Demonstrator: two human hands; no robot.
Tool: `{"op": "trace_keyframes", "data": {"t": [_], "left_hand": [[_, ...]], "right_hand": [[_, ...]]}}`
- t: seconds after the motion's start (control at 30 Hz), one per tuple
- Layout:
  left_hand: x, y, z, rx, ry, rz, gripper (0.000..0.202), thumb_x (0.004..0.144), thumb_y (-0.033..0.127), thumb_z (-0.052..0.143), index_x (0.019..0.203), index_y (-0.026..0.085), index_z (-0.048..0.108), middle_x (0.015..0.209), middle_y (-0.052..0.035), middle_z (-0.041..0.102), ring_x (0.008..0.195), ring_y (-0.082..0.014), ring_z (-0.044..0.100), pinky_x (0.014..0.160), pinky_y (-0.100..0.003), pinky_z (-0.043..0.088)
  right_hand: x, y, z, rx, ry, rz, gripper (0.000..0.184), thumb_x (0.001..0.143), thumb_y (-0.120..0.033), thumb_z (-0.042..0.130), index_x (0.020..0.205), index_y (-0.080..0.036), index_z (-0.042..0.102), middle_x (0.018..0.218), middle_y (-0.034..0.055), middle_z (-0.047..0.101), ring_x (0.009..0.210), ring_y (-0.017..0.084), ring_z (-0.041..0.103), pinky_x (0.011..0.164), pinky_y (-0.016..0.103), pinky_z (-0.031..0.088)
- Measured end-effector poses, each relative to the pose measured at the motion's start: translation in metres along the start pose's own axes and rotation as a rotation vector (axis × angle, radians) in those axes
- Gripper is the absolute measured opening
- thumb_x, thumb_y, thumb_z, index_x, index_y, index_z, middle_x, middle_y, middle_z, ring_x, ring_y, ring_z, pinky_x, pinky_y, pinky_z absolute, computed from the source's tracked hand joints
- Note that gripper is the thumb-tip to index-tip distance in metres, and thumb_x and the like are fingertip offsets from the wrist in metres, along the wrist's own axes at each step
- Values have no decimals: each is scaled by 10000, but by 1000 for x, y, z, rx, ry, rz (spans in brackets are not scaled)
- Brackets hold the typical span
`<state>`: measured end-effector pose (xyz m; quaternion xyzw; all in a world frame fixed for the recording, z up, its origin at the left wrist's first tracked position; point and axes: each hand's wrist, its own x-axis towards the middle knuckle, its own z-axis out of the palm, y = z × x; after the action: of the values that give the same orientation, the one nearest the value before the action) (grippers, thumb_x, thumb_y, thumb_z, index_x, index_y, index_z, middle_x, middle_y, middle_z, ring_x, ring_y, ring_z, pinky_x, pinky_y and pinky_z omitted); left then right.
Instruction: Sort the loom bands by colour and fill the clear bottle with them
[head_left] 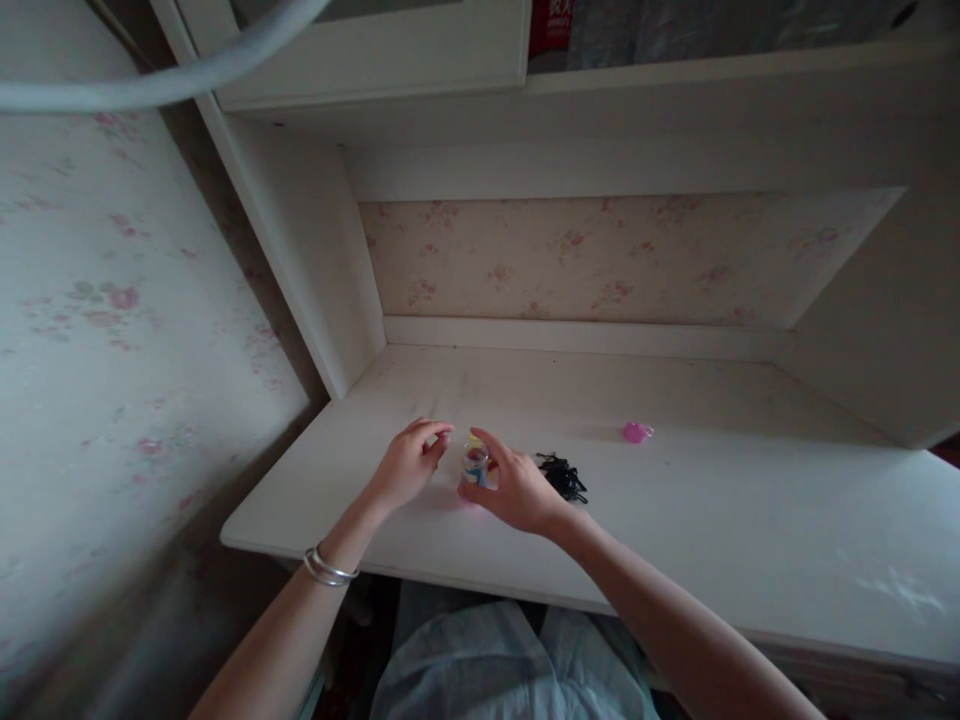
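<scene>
My right hand (517, 485) curls around a small clear jar (475, 462) with colourful markings, thumb on the near side and fingers on the far side. Just left of the jar, my left hand (411, 462) has its fingers bent and drawn towards the thumb. Whatever may be between those fingertips is too small to make out. Beside my right hand lies a heap of thin black hairpins (564, 477), partly covered by the hand. Farther right on the desk sits a small bright pink lid-like piece (637, 432).
The white desk (735, 500) has a raised back edge and side panels, with a shelf (600, 115) overhead. A pale curved tube (187, 85) crosses the upper left. Flowered wallpaper (112, 300) covers the wall at left.
</scene>
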<state>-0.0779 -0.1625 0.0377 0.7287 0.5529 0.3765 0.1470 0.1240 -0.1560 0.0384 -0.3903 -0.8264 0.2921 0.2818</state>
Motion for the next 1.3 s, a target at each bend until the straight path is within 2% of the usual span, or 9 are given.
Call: {"op": "trace_keyframes", "data": {"t": [0.13, 0.3, 0.53, 0.83, 0.93, 1.03, 1.1, 1.2, 1.3], "left_hand": [[1, -7, 18, 60, -75, -25, 225, 864, 278, 453, 945, 209, 651, 866, -16, 632, 646, -102, 565, 641, -215, 460], [-1, -4, 37, 136, -161, -21, 209, 853, 268, 475, 926, 208, 661, 938, -39, 635, 808, -139, 597, 733, -234, 468], [-21, 7, 39, 197, -138, -73, 158, 850, 258, 508, 939, 208, 629, 967, -35, 612, 804, -137, 601, 748, -242, 469], [-29, 9, 43, 245, -150, -114, 172, 858, 144, 455, 891, 199, 615, 900, -37, 610, 816, -144, 592, 758, -255, 449], [-27, 7, 46, 241, -138, -123, 192, 868, 134, 422, 862, 196, 603, 878, -36, 605, 796, -147, 589, 741, -261, 449], [-27, 4, 47, 215, -103, -147, 193, 874, 149, 404, 840, 194, 589, 858, -38, 602, 778, -152, 594, 723, -264, 456], [-26, 3, 46, 175, -69, -173, 183, 876, 177, 407, 841, 192, 586, 867, -46, 607, 782, -155, 601, 718, -263, 462], [-22, 7, 37, 83, -43, -243, 169, 878, 244, 425, 865, 185, 583, 810, -43, 625, 716, -149, 610, 668, -251, 469], [-8, 21, 25, -27, -49, -354, 205, 892, 318, 417, 913, 184, 570, 668, -2, 615, 576, -124, 591, 570, -219, 452]], "right_hand": [[13, 9, -17, 102, 159, 41, 718, 719, -437, 653, 1345, -256, 353, 996, 39, 651, 781, 157, 620, 715, 283, 467], [50, 47, -39, 4, 335, 142, 692, 704, -430, 657, 1314, -244, 387, 956, 35, 646, 706, 139, 608, 678, 268, 460], [82, 95, -40, -96, 260, 198, 695, 692, -411, 665, 1306, -244, 386, 927, 25, 650, 713, 152, 609, 668, 269, 445], [85, 100, -35, 15, 189, 217, 705, 691, -375, 674, 1314, -242, 372, 1001, 48, 648, 816, 173, 623, 734, 294, 458], [81, 100, -36, 32, 180, 228, 781, 659, -393, 699, 1338, -245, 341, 1049, 63, 634, 879, 192, 613, 764, 322, 460], [69, 94, -42, 25, 271, 204, 824, 642, -417, 703, 1351, -237, 323, 1168, 98, 580, 989, 219, 567, 804, 361, 454], [55, 85, -48, -17, 384, 191, 731, 684, -423, 661, 1322, -217, 369, 1160, 108, 579, 956, 219, 559, 801, 378, 450], [24, 66, -53, -63, 467, 203, 493, 763, -390, 580, 1206, -193, 487, 952, 69, 639, 774, 181, 554, 742, 341, 454], [-7, 46, -47, 9, 280, 204, 245, 844, -354, 490, 1003, -205, 601, 801, 37, 635, 661, 144, 533, 653, 269, 443]]}}
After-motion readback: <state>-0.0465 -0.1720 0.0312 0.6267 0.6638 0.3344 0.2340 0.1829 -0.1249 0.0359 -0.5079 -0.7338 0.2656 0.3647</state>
